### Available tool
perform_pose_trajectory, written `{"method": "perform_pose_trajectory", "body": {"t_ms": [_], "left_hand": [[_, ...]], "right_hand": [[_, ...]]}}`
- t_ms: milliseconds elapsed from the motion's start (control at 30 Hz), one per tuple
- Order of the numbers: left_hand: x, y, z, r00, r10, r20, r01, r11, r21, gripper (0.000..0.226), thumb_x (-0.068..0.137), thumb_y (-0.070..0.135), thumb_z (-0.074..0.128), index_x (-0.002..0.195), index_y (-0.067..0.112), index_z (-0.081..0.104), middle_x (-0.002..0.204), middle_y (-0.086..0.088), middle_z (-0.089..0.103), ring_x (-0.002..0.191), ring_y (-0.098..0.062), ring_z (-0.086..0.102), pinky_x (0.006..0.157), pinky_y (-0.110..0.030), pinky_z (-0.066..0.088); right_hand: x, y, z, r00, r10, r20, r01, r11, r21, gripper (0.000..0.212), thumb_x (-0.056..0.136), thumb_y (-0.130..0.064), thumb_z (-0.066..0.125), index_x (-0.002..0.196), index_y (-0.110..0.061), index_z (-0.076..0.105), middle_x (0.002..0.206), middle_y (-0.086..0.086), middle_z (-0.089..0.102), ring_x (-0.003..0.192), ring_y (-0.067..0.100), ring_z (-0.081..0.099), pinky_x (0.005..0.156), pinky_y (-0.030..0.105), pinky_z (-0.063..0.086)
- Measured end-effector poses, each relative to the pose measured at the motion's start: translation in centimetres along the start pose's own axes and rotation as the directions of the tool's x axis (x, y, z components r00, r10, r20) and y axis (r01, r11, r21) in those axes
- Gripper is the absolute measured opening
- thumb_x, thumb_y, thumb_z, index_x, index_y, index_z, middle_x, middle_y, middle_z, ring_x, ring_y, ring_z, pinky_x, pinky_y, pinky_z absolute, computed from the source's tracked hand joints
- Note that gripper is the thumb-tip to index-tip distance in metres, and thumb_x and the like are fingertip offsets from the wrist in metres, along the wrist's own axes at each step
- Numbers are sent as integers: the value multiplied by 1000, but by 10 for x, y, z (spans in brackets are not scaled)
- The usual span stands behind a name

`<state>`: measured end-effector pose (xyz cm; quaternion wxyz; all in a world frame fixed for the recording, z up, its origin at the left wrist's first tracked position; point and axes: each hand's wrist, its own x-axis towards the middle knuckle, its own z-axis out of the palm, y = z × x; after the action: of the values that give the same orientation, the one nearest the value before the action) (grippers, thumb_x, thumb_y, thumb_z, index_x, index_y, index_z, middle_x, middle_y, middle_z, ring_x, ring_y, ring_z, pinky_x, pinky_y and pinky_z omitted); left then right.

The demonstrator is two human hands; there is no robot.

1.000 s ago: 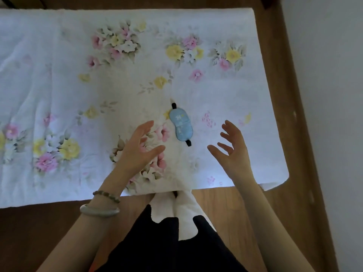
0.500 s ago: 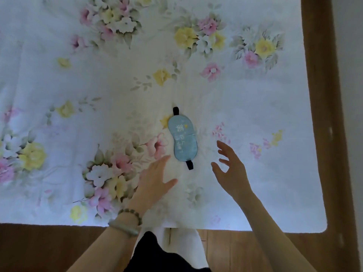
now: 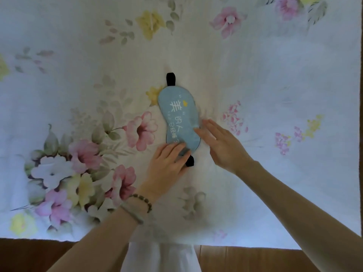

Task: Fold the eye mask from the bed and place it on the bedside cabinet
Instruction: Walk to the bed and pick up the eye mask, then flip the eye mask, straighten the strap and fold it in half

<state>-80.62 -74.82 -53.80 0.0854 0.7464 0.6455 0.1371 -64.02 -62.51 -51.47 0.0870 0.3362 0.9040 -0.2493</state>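
A light blue eye mask (image 3: 177,112) with white characters and black strap ends lies flat lengthwise on the floral bed cover (image 3: 275,79). My left hand (image 3: 167,165) rests on the mask's near end, fingers spread over the fabric and partly hiding it. My right hand (image 3: 220,142) lies flat beside the mask on its right, fingertips touching its right edge near the middle. Neither hand has lifted the mask. The bedside cabinet is out of view.
The white floral cover fills most of the view, and its near edge (image 3: 245,245) hangs over a wooden floor (image 3: 245,260). A wooden strip (image 3: 361,134) shows at the far right. A white garment (image 3: 161,258) on my lap sits at the bottom centre.
The view has closed in on the bed. Both hands moved forward from hovering short of the mask to touching it, left on its near end, right at its right edge.
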Motion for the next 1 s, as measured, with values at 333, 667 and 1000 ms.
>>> {"method": "perform_pose_trajectory", "body": {"t_ms": [333, 667, 1000], "left_hand": [[22, -4, -10, 995, -46, -89, 22, 967, -255, 8, 80, 10, 67, 82, 7, 74, 89, -4, 75, 78, -25, 70, 71, -33, 49], [33, 13, -123, 795, -582, -168, 269, 587, -763, 13, 83, 6, 65, 92, 13, 70, 74, 20, 67, 82, 15, 57, 76, -3, 41], [-18, -40, -106, 304, -882, 360, 526, -159, -835, 14, 90, 13, 60, 95, 4, 70, 74, -1, 70, 69, -9, 65, 67, -19, 51]], "right_hand": [[20, 2, -1, 998, -48, 29, 48, 999, 0, 64, 83, 1, 55, 141, -17, 38, 154, 20, 22, 144, 35, 17, 111, 43, 25], [21, -29, -35, 971, 208, 118, -238, 798, 553, 52, 71, -11, 78, 120, -19, 62, 137, 2, 53, 135, 14, 38, 104, 16, 23], [17, -44, -51, 921, 285, 267, -390, 702, 596, 9, 84, -23, 59, 79, -31, 58, 70, -15, 61, 67, 4, 61, 58, 17, 41]]}}
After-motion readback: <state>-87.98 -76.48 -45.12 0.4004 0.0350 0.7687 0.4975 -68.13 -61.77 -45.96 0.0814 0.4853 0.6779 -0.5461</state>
